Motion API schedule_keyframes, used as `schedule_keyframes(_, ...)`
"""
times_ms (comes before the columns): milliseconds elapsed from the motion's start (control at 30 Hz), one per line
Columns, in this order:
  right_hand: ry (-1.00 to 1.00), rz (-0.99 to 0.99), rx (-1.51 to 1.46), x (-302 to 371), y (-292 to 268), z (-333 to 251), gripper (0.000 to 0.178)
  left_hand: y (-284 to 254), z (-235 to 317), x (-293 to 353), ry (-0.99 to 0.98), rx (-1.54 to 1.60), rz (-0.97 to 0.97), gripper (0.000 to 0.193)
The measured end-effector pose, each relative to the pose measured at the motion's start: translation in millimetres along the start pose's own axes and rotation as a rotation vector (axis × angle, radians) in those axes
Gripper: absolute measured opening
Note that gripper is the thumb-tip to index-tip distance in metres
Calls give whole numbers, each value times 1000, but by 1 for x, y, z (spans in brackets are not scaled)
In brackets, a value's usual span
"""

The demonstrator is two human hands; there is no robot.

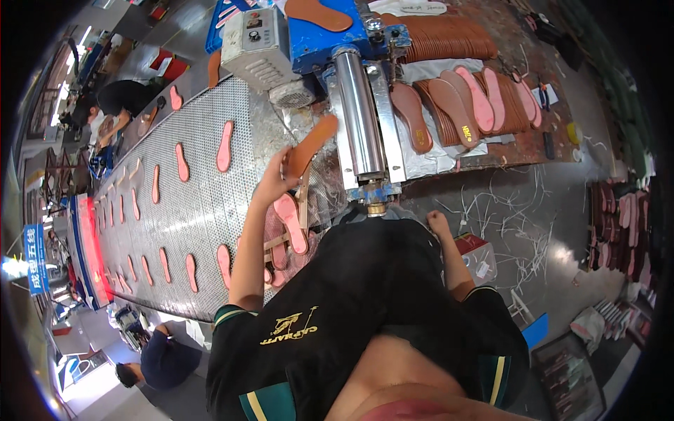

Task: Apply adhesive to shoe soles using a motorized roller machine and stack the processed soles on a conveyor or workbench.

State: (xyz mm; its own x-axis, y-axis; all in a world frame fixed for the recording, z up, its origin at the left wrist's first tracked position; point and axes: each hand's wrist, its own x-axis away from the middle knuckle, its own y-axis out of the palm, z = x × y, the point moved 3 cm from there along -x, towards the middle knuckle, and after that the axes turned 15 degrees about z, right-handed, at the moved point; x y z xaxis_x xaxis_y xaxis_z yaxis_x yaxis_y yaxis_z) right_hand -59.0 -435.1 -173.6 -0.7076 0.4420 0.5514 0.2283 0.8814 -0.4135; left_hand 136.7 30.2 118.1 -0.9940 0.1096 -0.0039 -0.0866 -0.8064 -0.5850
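A brown insole (314,144) is gripped by my left hand (278,177), tilted up beside the left side of a shiny metal roller (359,116). Below that hand, a pink insole (290,223) lies on other pink insoles at the conveyor's near edge. My right hand (437,223) hangs low beside my leg, fingers curled in, with nothing visible in it. Another brown insole (319,14) rests on top of the blue machine body (326,43) behind the roller.
A mesh conveyor (203,210) carries spaced pink insoles on the left. Stacked brown insoles (449,38) and loose pink and brown ones cover the right-hand table (491,156). A grey control box (260,52) adjoins the machine. White strips (502,224) litter the floor. Other people (168,358) work at left.
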Motion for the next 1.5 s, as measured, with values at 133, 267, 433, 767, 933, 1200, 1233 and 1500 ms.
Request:
schedule_keyframes(133,72,-20,229,-5,-8,61,18,42,-51,63,-671,763,139,52)
schedule_keyframes(267,96,-78,145,-5,-19,142,21,76,-53,109,-913,1317,202,50)
schedule_keyframes(433,13,-103,65,8,-4,145,31,76,-79,145,-929,1452,379,61)
schedule_keyframes(767,-501,262,215,-7,-16,-3,27,64,-80,171,-1018,1410,535,51)
schedule_keyframes(933,-440,474,-62,-18,-50,-150,15,60,-95,194,-1157,1028,589,31)
schedule_keyframes(1200,-339,1011,172,-48,-78,-255,57,35,-87,197,-885,771,644,13)
schedule_keyframes(1233,-424,1026,10,-65,-81,-243,54,34,-92,192,-878,777,645,13)
schedule_keyframes(1500,-431,743,-766,-71,-91,-231,21,36,-48,128,-624,553,537,10)
